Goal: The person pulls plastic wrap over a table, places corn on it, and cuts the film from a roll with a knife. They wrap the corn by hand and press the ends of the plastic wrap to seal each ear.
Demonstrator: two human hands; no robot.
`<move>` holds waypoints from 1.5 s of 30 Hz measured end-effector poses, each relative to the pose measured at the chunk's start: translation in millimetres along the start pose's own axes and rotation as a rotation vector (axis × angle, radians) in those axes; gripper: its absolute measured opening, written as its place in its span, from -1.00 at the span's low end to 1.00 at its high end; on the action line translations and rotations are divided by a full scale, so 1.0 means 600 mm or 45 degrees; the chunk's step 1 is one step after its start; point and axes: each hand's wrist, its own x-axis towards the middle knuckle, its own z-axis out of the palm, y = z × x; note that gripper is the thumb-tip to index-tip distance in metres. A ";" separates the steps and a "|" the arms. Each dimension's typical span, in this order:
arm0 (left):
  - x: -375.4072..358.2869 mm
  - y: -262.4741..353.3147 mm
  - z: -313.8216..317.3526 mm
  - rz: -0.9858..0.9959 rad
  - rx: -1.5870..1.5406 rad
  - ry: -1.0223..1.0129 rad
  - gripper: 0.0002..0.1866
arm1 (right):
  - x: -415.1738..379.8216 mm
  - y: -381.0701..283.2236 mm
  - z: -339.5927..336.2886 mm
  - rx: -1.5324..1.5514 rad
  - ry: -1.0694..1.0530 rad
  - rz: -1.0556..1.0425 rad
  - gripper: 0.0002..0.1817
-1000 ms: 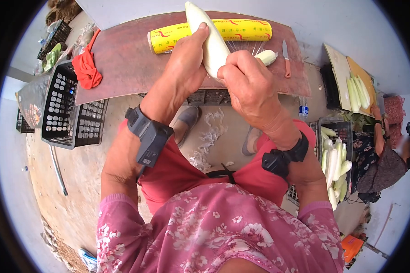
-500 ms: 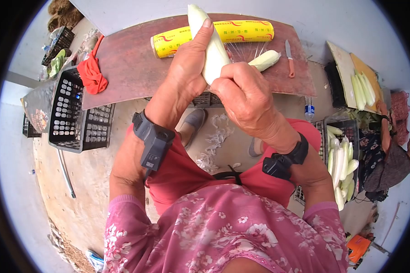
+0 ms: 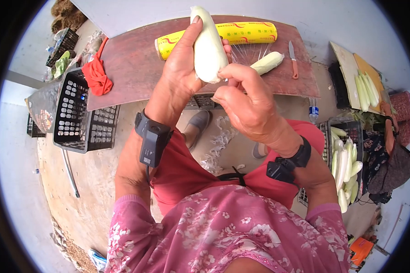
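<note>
A pale zucchini [image 3: 209, 48] is held up over the near part of the table, tilted slightly, with clear film showing at its top end. My left hand [image 3: 182, 59] is wrapped round it, thumb along its upper side and fingertips behind. By its lower end is my right hand [image 3: 253, 102]; the index fingertip touches that end, while the thumb stands apart from it. On the table behind lie a yellow roll of cling film [image 3: 248, 32] and a second zucchini [image 3: 267, 63] resting at the pulled-out film.
A knife [image 3: 293, 61] lies on the table [image 3: 136, 59] at right. Left are a red cloth [image 3: 97, 79] and a black crate [image 3: 70, 109]. A crate of zucchini [image 3: 346, 159] stands at right, near another person's arm [image 3: 389, 132] and a bottle [image 3: 313, 111].
The zucchini has turned more upright in my left hand. My right hand has loosened from its closed grip at the lower end, thumb and index finger now apart.
</note>
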 end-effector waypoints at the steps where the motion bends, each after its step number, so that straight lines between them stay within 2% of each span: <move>1: -0.003 0.004 0.003 0.000 -0.023 -0.012 -0.47 | 0.000 -0.001 0.001 0.047 0.060 0.019 -0.83; 5: -0.002 0.005 -0.002 0.009 0.038 -0.014 -0.46 | 0.005 0.008 -0.013 0.161 0.115 0.172 -0.82; 8: -0.008 0.006 -0.008 -0.044 0.100 -0.174 -0.54 | 0.013 0.018 -0.019 0.101 0.127 0.233 -0.82; 15: -0.010 -0.014 0.008 -0.097 0.126 -0.118 -0.58 | 0.015 0.031 -0.023 -0.038 0.070 0.110 -0.78; 17: -0.009 -0.019 0.015 -0.051 0.231 -0.044 -0.57 | 0.013 0.033 -0.023 -0.119 0.002 0.083 -0.78; 21: -0.002 -0.028 0.011 -0.079 0.197 -0.029 -0.56 | 0.013 0.035 -0.030 -0.300 -0.144 0.068 -0.79; 23: 0.011 -0.037 0.000 -0.081 0.127 0.003 -0.54 | 0.013 0.032 -0.026 -0.232 -0.105 0.130 -0.80; 27: 0.021 -0.012 -0.024 -0.193 -0.258 -0.164 -0.50 | 0.017 0.025 -0.026 -0.005 0.037 0.208 -0.82; 29: 0.011 0.002 -0.024 -0.190 -0.317 -0.106 -0.49 | 0.012 0.019 -0.023 0.245 0.050 0.455 -0.83; 33: 0.007 0.005 -0.019 -0.194 -0.367 -0.084 -0.48 | 0.008 0.011 -0.012 0.453 0.039 0.704 -0.83; 39: 0.007 -0.002 -0.011 -0.167 -0.403 -0.040 -0.49 | 0.015 0.015 -0.007 -0.006 0.099 0.243 -0.81; 42: 0.006 -0.002 -0.017 -0.099 -0.322 -0.024 -0.50 | 0.014 0.020 -0.003 -0.123 0.082 0.143 -0.82; 45: 0.006 -0.003 -0.020 -0.034 -0.215 0.023 -0.52 | 0.011 0.021 -0.002 -0.168 0.030 0.170 -0.82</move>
